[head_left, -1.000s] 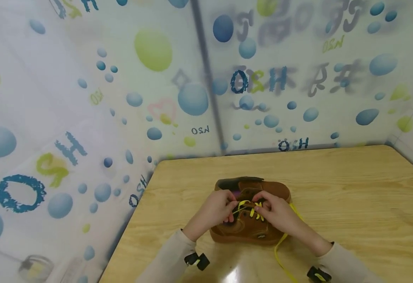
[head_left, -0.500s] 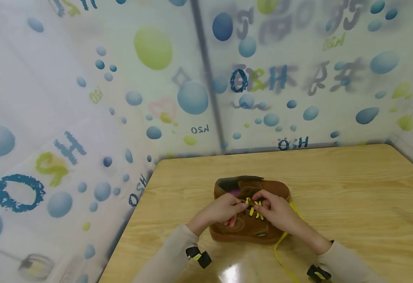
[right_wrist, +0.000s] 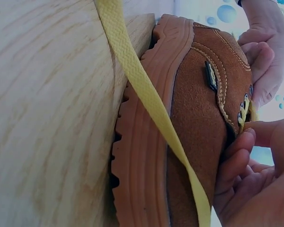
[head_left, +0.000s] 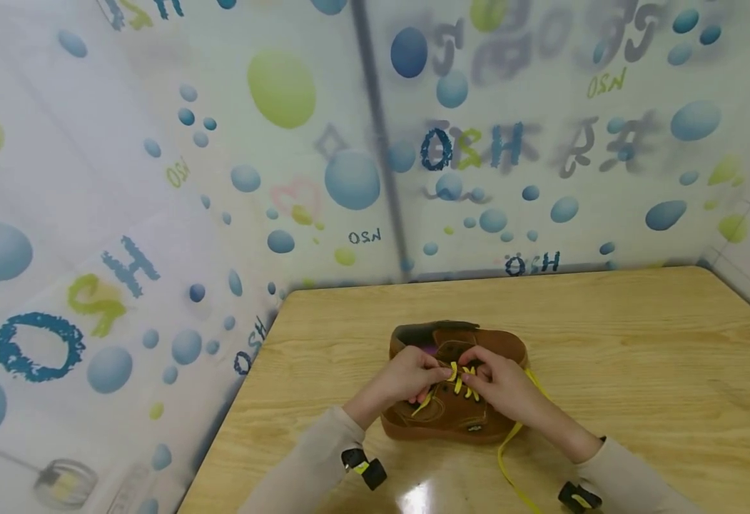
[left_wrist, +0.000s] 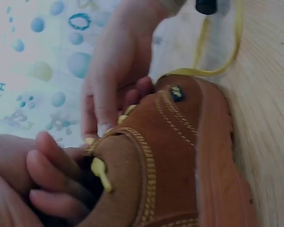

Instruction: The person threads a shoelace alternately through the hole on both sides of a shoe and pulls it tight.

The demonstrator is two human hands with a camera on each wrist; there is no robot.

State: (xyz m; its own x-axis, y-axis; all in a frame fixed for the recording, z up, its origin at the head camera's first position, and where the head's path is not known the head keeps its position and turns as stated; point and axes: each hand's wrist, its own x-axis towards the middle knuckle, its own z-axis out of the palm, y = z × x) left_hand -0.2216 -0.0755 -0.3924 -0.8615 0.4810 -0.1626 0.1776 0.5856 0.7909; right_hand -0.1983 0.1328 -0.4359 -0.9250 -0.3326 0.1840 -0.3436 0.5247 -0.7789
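A brown shoe (head_left: 471,417) with a thick gum sole lies on the table, toe to the right in the head view. Its yellow shoelace (head_left: 469,385) crosses the eyelets. My left hand (head_left: 409,376) pinches the lace between thumb and forefinger over the upper eyelets; a short lace end (left_wrist: 102,175) hangs below these fingers. My right hand (head_left: 503,384) grips the shoe at its lacing, forefinger on the far side and thumb on the near side. Its other fingers (right_wrist: 236,163) curl against the shoe's upper. The two hands' fingertips are close together.
A long loose run of the yellow lace (right_wrist: 146,94) trails past the sole towards the table's front. The wooden table (head_left: 638,357) reaches back to a patterned wall curtain (head_left: 323,143). Black camera straps (head_left: 365,467) sit at both sleeves.
My left hand first moved right towards the right hand, closing the slack lace loop, and now sits slightly back with a lace end below it. My right hand has stayed in place.
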